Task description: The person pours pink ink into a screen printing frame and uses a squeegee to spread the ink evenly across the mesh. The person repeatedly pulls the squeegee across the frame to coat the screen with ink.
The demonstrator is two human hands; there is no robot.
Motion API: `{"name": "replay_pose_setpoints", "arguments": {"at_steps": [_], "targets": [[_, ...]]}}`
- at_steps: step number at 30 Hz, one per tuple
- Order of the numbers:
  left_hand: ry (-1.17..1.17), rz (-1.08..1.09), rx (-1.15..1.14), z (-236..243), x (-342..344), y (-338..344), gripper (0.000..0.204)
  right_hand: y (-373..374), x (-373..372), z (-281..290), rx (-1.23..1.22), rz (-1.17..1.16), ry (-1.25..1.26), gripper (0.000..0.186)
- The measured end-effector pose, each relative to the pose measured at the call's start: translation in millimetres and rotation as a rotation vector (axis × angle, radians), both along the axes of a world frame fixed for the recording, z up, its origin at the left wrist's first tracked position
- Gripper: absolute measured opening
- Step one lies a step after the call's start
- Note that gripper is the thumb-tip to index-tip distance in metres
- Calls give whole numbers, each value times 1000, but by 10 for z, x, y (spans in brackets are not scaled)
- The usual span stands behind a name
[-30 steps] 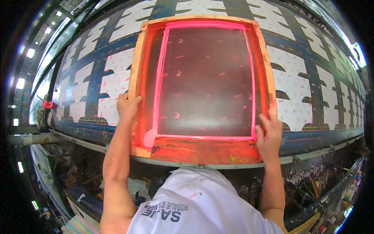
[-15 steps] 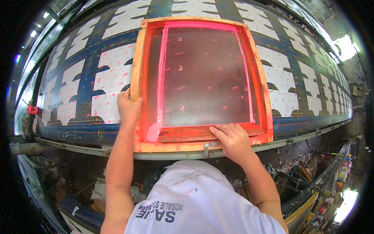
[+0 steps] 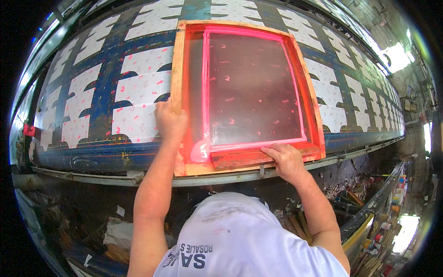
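Framed screen [image 3: 251, 90] and wooden bar [image 3: 240, 158] are in separate hands [image 3: 171, 121].

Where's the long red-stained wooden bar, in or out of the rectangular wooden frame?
In: the bar lies inside the frame, along its near side, under the right hand.

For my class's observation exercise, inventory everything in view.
table: one, blue, across middle
rail: one, grey, table's near edge
printed sheets: many, white, on table
wooden frame: one, tan and red, on table
mesh: one, dark, inside frame
wooden bar: one, red, frame's near end
ink pool: one, pink, near-left frame corner
containers: several, mixed, lower right
debris: uncounted, mixed, below rail
shirt: one, white, bottom centre
left hand: one, bare, gripping frame
right hand: one, bare, on bar
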State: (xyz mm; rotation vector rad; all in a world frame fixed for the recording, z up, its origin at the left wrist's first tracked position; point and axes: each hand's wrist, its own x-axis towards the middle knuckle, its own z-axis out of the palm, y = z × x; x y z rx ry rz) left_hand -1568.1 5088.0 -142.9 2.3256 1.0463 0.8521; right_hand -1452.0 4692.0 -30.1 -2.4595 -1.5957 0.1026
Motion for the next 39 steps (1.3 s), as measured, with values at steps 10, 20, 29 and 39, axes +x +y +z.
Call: {"name": "replay_pose_setpoints", "arguments": {"at_steps": [10, 20, 29, 39], "targets": [[48, 27, 10, -5, 2, -23, 63, 684, 840, -482, 254, 4, -232, 46], [69, 11, 39, 108, 27, -112, 59, 2054, 2839, -728, 292, 25, -287, 38], [98, 49, 55, 195, 110, -178, 47, 3118, 4267, -575, 60, -16, -250, 45], [101, 82, 29, 200, 137, -196, 48, 3304, 4755, -498, 30, 38, -261, 40]]}}
